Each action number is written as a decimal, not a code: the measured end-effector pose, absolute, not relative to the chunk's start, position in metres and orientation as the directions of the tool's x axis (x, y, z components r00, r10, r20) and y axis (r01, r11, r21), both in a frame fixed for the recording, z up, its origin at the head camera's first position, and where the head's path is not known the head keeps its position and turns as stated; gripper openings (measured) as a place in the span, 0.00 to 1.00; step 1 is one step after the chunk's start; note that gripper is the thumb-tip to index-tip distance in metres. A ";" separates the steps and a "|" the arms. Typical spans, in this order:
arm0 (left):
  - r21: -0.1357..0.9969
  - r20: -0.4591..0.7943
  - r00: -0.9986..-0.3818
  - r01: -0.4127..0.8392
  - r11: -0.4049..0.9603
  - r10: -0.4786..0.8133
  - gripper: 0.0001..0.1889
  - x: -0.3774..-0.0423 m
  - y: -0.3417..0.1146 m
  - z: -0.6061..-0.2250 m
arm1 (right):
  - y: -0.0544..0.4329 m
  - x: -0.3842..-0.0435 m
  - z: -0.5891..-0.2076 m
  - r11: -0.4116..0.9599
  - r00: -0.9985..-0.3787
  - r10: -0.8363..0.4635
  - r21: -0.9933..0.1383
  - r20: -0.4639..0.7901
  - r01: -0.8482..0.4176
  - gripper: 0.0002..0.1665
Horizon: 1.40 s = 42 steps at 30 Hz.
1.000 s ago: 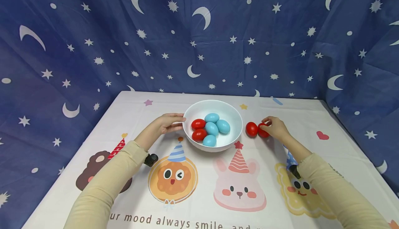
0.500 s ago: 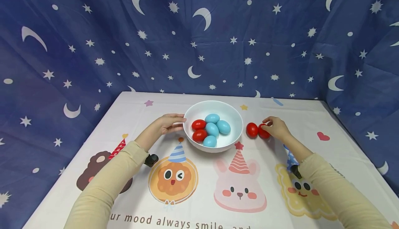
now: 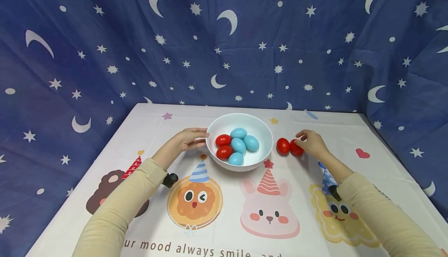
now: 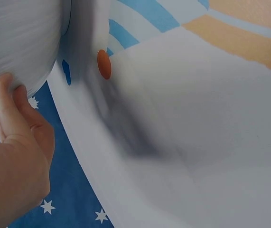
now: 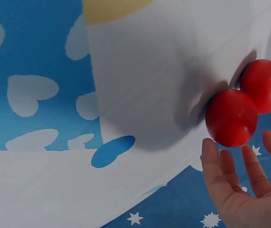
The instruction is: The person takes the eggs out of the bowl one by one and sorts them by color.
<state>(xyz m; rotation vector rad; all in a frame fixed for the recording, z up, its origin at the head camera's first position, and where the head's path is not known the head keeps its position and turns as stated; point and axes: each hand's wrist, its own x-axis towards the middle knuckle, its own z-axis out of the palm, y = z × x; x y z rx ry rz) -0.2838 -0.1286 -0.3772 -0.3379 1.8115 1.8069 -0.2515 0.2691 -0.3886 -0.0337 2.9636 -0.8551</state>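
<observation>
A white bowl point(image 3: 257, 156) holds several blue eggs point(image 3: 251, 143) and two red eggs point(image 3: 224, 152). My left hand point(image 3: 190, 138) touches the bowl's outer left side with extended fingers; the left wrist view shows fingertips point(image 4: 3, 81) against the bowl wall. To the right of the bowl, two more red eggs lie side by side on the tablecloth, a left one point(image 3: 282, 146) and a right one point(image 3: 296, 148). My right hand point(image 3: 312, 143) is at the right one. In the right wrist view, its spread fingers point(image 5: 211, 164) reach right up to that egg without curling round it.
The white tablecloth point(image 3: 231, 206) has printed cartoon figures and lettering. Behind the table hangs a blue curtain point(image 3: 196, 78) with moons and stars. Dark wrist devices show at the left sleeve point(image 3: 119, 210) and the right sleeve point(image 3: 378, 210).
My right hand has drawn back very slightly from the right red egg. The left hand, the bowl and the eggs keep their places; the head view has shifted a little.
</observation>
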 end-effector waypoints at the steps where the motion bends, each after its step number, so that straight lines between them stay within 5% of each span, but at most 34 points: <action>1: 0.838 -0.543 -0.815 -0.542 0.066 0.202 0.28 -0.284 -0.129 -0.377 | 0.269 -0.251 -0.389 0.846 -0.998 -0.038 -0.533 -0.040 -0.011 0.19; 42: 0.846 -0.533 -0.832 -0.530 0.064 0.154 0.25 -0.280 -0.127 -0.379 | 0.219 -0.219 -0.348 0.743 -0.955 -0.224 -0.599 0.195 -0.297 0.13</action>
